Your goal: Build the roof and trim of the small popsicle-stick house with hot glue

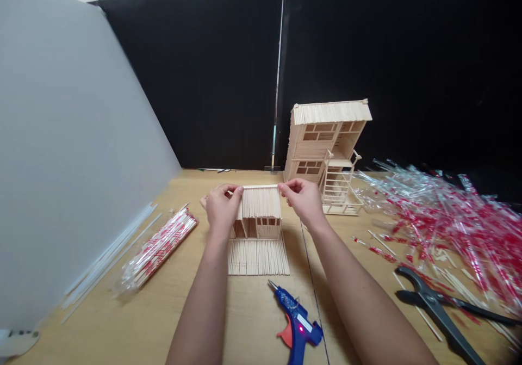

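Observation:
In the middle of the table stands a small model house [261, 204] made of thin pale wooden sticks, with a slatted roof, an open front and a slatted deck [258, 257]. A thin wooden stick [261, 186] runs along the top edge of its roof. My left hand [223, 207] pinches the left end of that stick between thumb and finger. At the right end, my right hand [302, 200] pinches it the same way. My fingers partly hide both stick ends. A blue glue gun [296, 313] with an orange trigger and a lit red light lies in front of the house.
Behind to the right stands a taller two-storey stick house [318, 147] with a ladder. Plastic wrappers [448, 218] are heaped at right, near black-handled pliers [436, 305]. At left lie a pack of wrapped sticks [161, 248] and translucent glue sticks [112, 253] beside a grey panel [73, 136].

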`<state>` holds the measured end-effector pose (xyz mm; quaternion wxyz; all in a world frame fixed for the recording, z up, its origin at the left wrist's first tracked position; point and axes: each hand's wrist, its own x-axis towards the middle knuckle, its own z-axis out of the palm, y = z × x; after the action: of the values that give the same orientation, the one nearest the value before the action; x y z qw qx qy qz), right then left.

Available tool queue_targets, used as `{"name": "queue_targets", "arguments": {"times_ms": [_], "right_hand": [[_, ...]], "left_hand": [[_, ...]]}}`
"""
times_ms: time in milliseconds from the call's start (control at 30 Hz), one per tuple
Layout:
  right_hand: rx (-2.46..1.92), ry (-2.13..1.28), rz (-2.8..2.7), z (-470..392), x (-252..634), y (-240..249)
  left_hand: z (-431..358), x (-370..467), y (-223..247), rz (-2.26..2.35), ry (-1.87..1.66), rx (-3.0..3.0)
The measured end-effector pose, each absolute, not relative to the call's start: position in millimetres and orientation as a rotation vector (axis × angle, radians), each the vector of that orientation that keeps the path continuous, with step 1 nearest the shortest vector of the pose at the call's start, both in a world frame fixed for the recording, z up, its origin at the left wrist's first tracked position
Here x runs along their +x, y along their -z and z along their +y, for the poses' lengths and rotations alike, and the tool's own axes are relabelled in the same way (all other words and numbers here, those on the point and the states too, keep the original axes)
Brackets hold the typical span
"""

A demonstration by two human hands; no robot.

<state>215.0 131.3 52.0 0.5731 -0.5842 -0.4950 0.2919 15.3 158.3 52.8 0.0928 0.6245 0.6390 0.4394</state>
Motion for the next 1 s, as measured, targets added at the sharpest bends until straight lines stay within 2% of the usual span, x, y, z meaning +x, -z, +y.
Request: {"name": "queue_targets", "arguments": {"times_ms": [1000], "right_hand": [[-1.37,-0.702,-1.176,131.6,212.2,-43.8]], "left_hand": [[156.7,14.9,-55.2,1.83,-1.308,1.871]]}}
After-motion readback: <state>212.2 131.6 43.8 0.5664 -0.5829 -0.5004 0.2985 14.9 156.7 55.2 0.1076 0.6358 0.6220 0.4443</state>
